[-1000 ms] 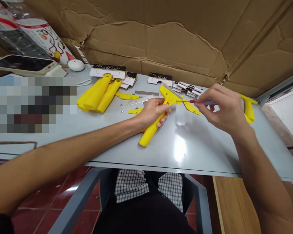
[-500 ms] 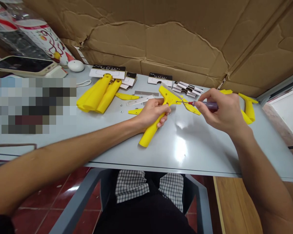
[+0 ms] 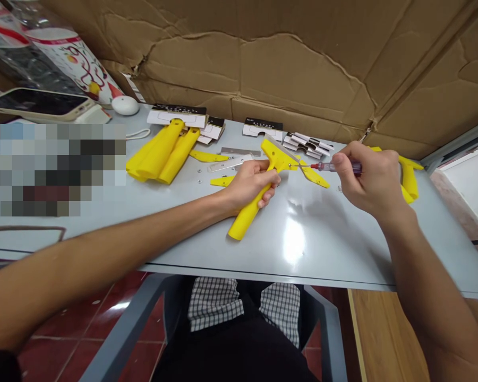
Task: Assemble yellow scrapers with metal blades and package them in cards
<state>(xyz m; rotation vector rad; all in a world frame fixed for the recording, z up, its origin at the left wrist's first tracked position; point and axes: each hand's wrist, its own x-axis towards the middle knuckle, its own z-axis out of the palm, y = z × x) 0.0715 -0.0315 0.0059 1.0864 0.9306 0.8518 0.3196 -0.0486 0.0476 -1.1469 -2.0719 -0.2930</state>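
Note:
My left hand [image 3: 255,185] is wrapped round the neck of a yellow scraper [image 3: 247,218], its handle pointing down toward me and its blade edge facing up and right. In my right hand [image 3: 372,178] is a screwdriver [image 3: 327,167] with a clear purple-red handle. The screwdriver's thin shaft points left, and its tip meets the right end of the scraper's head, at a screw spot. Behind the scraper lie a grey blade [image 3: 241,152], a clear plastic strip [image 3: 231,162] and yellow cover pieces [image 3: 209,156]. Small screws [image 3: 199,181] are scattered by my left hand.
Yellow handles [image 3: 163,154] lie stacked at left, near black-and-white cards [image 3: 263,127]. More yellow parts [image 3: 410,180] sit beyond my right hand. A phone [image 3: 40,103], a white rounded case [image 3: 125,105] and bottles [image 3: 71,58] stand far left. Cardboard [image 3: 295,69] walls the back.
My right hand has slid back along the screwdriver toward the handle's end, its grip shifting. The tip stays at the scraper's head. My left hand keeps its hold; the view has shifted slightly.

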